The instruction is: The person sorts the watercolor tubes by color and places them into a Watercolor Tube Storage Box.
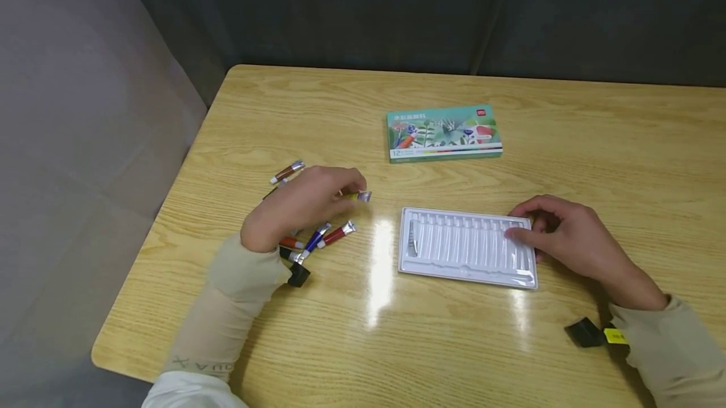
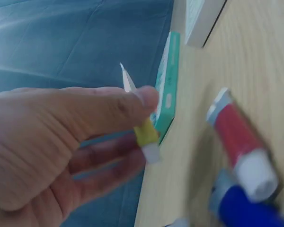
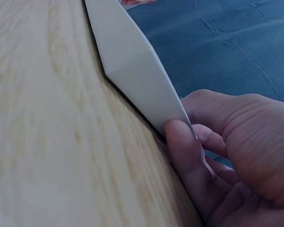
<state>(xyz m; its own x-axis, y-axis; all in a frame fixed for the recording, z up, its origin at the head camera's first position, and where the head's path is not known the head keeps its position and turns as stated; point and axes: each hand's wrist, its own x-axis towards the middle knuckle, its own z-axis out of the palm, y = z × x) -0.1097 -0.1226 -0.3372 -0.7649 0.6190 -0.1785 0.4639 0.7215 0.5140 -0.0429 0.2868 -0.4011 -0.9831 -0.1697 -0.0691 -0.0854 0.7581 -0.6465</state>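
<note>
My left hand pinches a yellow paint tube between thumb and fingers, its white cap pointing down in the left wrist view. Below that hand lie a red tube, a blue tube, an orange-red tube and a black tube. A brown tube lies farther back, and the forearm hides part of the pile. My right hand grips the right end of a white slotted tray, thumb over its rim. In the tray's leftmost slot sits one pale tube.
A green paint box with a flower print lies flat behind the tray. The wooden table ends at its left edge, and a dark curtain hangs behind it.
</note>
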